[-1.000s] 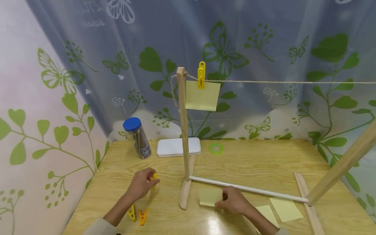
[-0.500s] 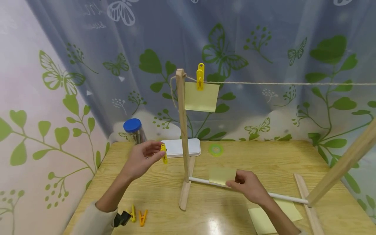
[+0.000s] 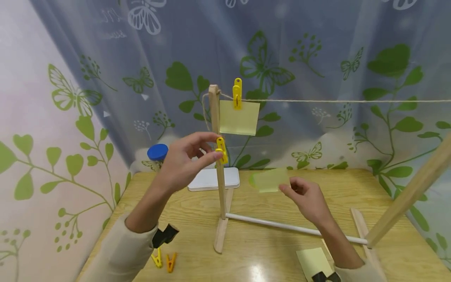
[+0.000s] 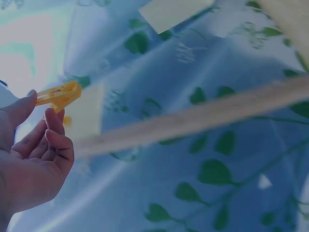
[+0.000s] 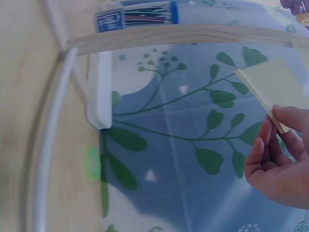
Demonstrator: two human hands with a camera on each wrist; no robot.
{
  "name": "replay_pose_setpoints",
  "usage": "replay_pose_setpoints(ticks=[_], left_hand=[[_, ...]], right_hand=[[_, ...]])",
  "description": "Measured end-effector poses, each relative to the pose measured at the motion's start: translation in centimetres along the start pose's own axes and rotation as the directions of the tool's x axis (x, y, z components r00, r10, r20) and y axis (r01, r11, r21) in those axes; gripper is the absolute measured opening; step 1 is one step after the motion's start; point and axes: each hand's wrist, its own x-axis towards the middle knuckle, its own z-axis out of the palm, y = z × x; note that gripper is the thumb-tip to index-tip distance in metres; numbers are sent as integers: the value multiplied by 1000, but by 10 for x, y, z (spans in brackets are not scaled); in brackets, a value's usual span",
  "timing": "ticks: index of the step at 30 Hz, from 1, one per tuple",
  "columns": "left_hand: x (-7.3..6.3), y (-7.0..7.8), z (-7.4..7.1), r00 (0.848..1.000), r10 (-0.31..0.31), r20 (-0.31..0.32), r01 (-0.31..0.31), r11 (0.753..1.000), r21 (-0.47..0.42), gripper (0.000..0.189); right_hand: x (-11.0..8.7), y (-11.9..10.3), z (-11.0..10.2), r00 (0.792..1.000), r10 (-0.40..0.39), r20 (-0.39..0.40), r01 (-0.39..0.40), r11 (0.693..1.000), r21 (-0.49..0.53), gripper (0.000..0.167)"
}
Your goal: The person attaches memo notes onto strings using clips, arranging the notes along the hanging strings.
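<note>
My left hand [image 3: 188,162] pinches a yellow clothespin [image 3: 221,150] between thumb and fingers, in front of the left wooden post [image 3: 220,188]. The same clothespin [image 4: 60,94] appears in the left wrist view, its grip ends at the fingertips. A pale yellow paper note [image 3: 271,180] is pinched at its right edge by my right hand [image 3: 308,197], raised above the table. In the right wrist view the note [image 5: 275,89] is tilted and looks folded along one edge. Another note [image 3: 239,121] hangs from the string [image 3: 317,101], with a yellow clothespin [image 3: 237,94] clipped at its top.
A yellow clothespin [image 3: 157,258] and an orange one [image 3: 171,262] lie at front left. Paper notes [image 3: 311,260] lie at front right, partly behind my arm. A blue-lidded jar [image 3: 157,152] and white case [image 3: 208,180] stand behind. A white rod [image 3: 282,225] joins the posts' feet.
My left hand has risen from the table and moved right with the clothespin. My right hand has lifted the note up and slightly right. The hanging note stays on the string.
</note>
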Motion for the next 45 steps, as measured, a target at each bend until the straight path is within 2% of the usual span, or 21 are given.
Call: replay_pose_setpoints(ticks=[7,12,17,21,27,30,32,35,39,45], left_hand=[[29,31,13,998,65,6,-64,996,-69,32],[48,48,22,994,105,-6,-105,992,-76,32],[67,61,29,984,170,-52,-174,982,-79,31],[78,70,37,977,198,-80,-205,975,-86,31],[88,81,48,961,223,-164,-228,974,-11,27],[91,84,52,952,216,-219,-207,976,60,24],[93,86,54,950,196,-243,-184,980,73,23],[95,86,58,949,184,-255,-182,983,31,20],[100,85,61,944,195,-267,-209,977,-27,16],[105,85,65,951,147,-272,-171,983,-67,13]], right_hand=[[20,-22,-4,988,7,-155,10,994,110,27],[30,-43,-9,973,-38,-228,85,977,197,22],[41,-56,-12,961,-62,-270,124,967,220,20],[49,-62,-12,951,-87,-297,164,955,245,21],[56,-66,-14,941,-97,-325,214,913,347,18],[57,-69,-15,939,-109,-327,234,898,372,17],[58,-71,-15,939,-112,-327,237,896,375,16],[58,-73,-16,939,-105,-328,228,904,362,15],[59,-76,-18,937,-113,-331,235,904,356,14],[61,-78,-20,937,-122,-327,244,899,363,16]])
